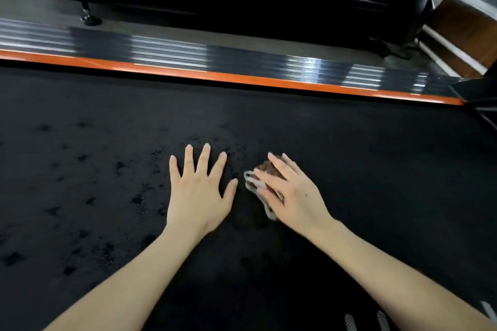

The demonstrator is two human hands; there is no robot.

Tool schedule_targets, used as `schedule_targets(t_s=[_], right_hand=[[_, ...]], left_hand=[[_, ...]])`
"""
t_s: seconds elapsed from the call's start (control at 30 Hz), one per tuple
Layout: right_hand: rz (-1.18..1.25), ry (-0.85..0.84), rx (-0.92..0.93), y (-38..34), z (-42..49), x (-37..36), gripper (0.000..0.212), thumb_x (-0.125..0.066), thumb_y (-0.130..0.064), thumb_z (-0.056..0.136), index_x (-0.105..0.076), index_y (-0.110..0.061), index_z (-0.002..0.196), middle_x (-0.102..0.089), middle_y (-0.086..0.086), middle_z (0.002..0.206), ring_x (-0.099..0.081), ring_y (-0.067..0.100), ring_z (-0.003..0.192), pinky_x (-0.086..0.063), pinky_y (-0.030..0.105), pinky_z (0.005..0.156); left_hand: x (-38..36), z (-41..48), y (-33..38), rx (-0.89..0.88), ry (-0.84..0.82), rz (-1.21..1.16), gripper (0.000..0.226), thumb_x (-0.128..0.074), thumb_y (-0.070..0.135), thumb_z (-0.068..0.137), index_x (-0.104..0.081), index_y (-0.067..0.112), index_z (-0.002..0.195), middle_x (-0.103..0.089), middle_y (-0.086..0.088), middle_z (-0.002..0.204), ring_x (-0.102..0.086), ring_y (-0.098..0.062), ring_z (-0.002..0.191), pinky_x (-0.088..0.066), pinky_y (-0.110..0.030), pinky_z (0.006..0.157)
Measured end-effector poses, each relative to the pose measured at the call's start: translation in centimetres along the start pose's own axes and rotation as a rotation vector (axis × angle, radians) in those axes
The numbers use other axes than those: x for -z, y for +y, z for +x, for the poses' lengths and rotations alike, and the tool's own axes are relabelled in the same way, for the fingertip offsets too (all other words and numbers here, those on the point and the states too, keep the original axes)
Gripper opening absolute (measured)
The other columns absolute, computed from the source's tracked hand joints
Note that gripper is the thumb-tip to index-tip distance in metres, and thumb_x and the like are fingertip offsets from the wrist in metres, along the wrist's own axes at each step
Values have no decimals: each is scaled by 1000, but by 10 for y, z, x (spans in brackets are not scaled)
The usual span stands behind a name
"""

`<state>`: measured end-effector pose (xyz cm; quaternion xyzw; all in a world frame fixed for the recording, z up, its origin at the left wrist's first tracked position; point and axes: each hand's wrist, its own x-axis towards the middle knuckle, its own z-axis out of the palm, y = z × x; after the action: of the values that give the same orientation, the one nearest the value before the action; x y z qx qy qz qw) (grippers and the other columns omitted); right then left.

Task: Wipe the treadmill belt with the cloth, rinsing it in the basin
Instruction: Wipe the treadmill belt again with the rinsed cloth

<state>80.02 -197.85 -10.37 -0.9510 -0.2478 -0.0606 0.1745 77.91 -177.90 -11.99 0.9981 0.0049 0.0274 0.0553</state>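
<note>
A: Most of the frame is the black treadmill belt [349, 169], blotched with dark marks at lower left. The orange side rail [242, 79] crosses above it.

B: And the hands?

A: At centre frame the left hand [199, 191] lies flat with its fingers spread, holding nothing. I judge it props the leaning body. Just right of it, the right hand [293, 196] presses straight fingers down on the cloth [254, 183].

B: Where exactly is that cloth?

A: It's bunched on the belt beneath the palm, with its pale edge peeking out leftward. It's probably pinned flat so it scrubs. No basin shows.
</note>
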Motion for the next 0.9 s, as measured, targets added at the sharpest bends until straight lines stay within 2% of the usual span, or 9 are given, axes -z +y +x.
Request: schedule_targets(t_s=[0.13,0.2,0.33,0.47,0.6,0.67,0.77,0.83,0.9], right_hand=[[-41,87,-182,-7,69,-18,34,-47,-32,97,-58,-24,128,-41,10,146,-28,40,137,-26,53,111],[-30,98,-240,-14,69,-23,33,-48,-33,97,-58,-25,127,-41,8,146,-27,39,138,-26,51,112],[18,74,-134,-41,-12,-12,38,-43,-39,94,-64,-24,122,-48,8,141,-36,41,132,-35,48,107],[68,-34,9,-79,-132,7,35,-45,-35,93,-63,-25,121,-47,5,142,-35,35,135,-29,49,110],[-29,-92,225,-57,-159,23,34,-47,-31,91,-63,-26,121,-49,9,139,-42,37,130,-31,51,105],[-88,29,58,-38,-126,19,32,-53,-22,90,-64,-22,120,-51,14,137,-42,43,128,-30,59,106],[-161,130,-414,-42,-77,9,30,-50,-22,95,-64,-20,121,-48,11,140,-35,45,132,-26,54,110],[-184,210,-407,-70,-74,3,31,-46,-24,92,-68,-18,114,-56,15,130,-46,47,120,-36,53,105],[-138,307,-184,-114,-90,-6,35,-43,-28,86,-72,-16,102,-64,18,115,-58,46,100,-46,52,93]], left_hand=[[4,3,1,7,-10,-1,65,-10,58,92,-20,29,150,-15,-5,158,-3,-34,145,-3,-55,116],[6,2,1,0,-11,-17,59,-19,53,96,-21,29,149,-14,-5,158,-3,-34,145,-3,-54,116],[8,4,-2,7,8,-99,52,-29,43,97,-27,29,148,-21,-4,157,-8,-31,145,-4,-52,116],[23,-12,-5,6,75,-283,52,-42,34,97,-33,17,146,-30,-10,153,-18,-30,144,-8,-48,117],[36,-73,-16,-125,127,-210,44,-39,33,98,-50,14,136,-41,-11,147,-28,-35,139,-13,-56,114],[35,-110,-32,-153,95,-124,50,-32,38,95,-53,13,133,-45,-13,144,-34,-40,135,-16,-61,110],[28,-147,-57,-117,8,-19,57,-26,43,94,-51,11,135,-45,-18,142,-36,-44,133,-18,-65,107],[25,-156,-61,-79,-33,-9,59,-23,43,95,-49,9,137,-44,-18,143,-34,-44,133,-20,-66,106],[24,-156,-60,-65,-53,-4,60,-21,41,95,-47,8,138,-42,-18,144,-33,-44,134,-22,-66,106]])
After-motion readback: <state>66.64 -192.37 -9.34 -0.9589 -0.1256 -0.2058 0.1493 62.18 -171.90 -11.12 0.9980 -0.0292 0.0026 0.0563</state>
